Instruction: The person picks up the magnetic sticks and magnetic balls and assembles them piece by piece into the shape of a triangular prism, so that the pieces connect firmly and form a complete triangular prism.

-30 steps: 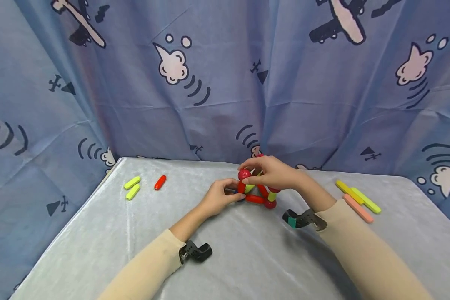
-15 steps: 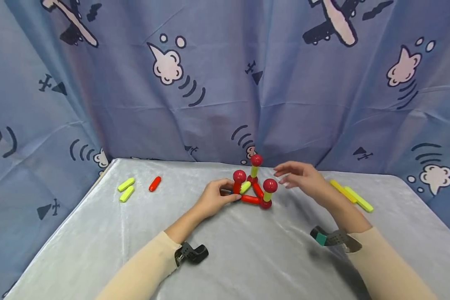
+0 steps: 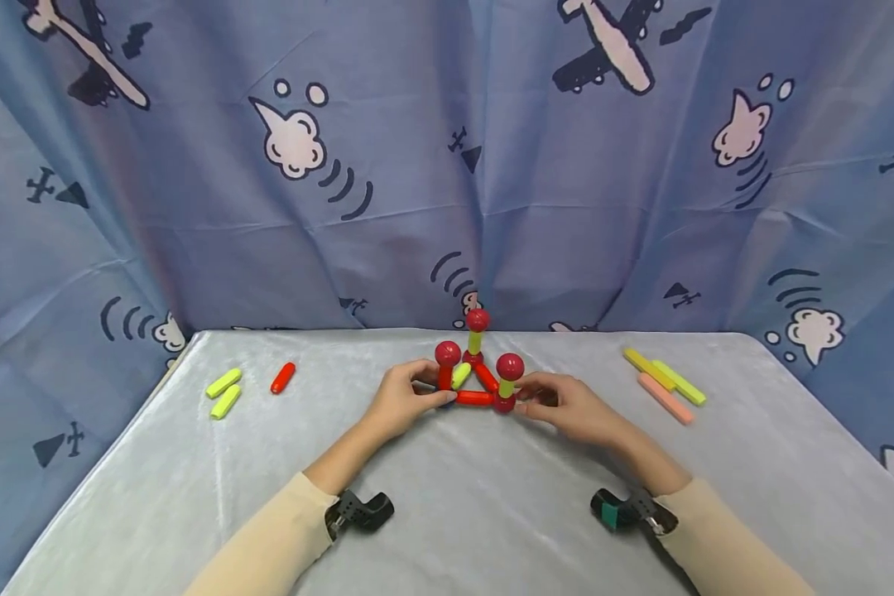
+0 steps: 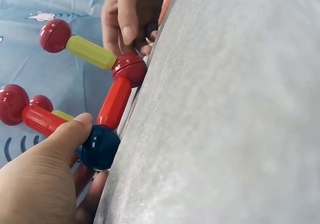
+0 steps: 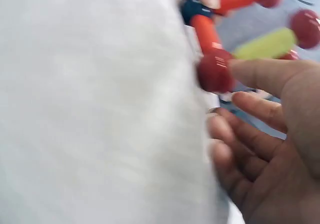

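A frame of toy rods and balls (image 3: pixel 474 398) stands on the table: a triangular base with three uprights, each topped by a red ball. My left hand (image 3: pixel 398 401) pinches the dark blue ball (image 4: pixel 101 146) at its front left corner, thumb on top. A red upright rod (image 4: pixel 42 120) rises from that ball. On the other side my right hand (image 3: pixel 574 406) is held with relaxed fingers, its thumb and index fingertips right at the lower red ball (image 5: pixel 216 71). From there a yellow-green rod (image 4: pixel 90 52) carries an upper red ball (image 3: pixel 510 367).
Two short yellow-green rods (image 3: pixel 225 393) and a red rod (image 3: pixel 283 378) lie at the left on the silvery table cover (image 3: pixel 462 513). Longer yellow, green and salmon rods (image 3: pixel 665 398) lie at the right. A blue patterned curtain (image 3: pixel 417 165) hangs behind the table.
My right hand let go at the upper left part of the frame, drew back right, then came in low beside the front right ball. The left hand keeps its hold; the head view shifted.
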Action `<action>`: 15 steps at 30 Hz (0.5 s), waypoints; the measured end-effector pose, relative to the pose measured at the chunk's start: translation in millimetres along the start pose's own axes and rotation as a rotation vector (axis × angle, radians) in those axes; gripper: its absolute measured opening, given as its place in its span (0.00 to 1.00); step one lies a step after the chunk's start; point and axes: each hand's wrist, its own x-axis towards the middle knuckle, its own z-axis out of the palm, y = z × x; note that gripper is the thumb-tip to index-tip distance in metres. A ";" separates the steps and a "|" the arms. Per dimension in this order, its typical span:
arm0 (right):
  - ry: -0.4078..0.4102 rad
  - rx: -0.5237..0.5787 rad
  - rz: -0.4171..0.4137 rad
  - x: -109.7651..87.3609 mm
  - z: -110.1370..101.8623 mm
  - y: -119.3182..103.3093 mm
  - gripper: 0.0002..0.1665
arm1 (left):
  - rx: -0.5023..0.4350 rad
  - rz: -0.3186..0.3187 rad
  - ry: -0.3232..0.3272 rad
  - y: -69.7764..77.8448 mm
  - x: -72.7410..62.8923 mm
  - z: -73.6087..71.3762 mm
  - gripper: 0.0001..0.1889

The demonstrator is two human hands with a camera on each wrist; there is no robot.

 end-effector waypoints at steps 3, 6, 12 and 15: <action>0.011 -0.001 0.022 -4.9 -15.6 4.2 0.24 | -0.002 -0.004 -0.003 -2.7 -1.0 0.0 0.13; 0.053 -0.063 0.029 -13.3 -37.8 12.3 0.25 | -0.003 0.004 -0.010 -4.1 -0.8 1.6 0.13; 0.176 -0.311 0.103 -33.5 -87.8 30.0 0.24 | 0.000 0.007 -0.014 -4.2 -0.3 1.2 0.14; 0.119 -0.348 0.214 -42.7 -110.5 37.3 0.29 | 0.006 0.001 -0.006 -4.4 -0.7 -2.0 0.14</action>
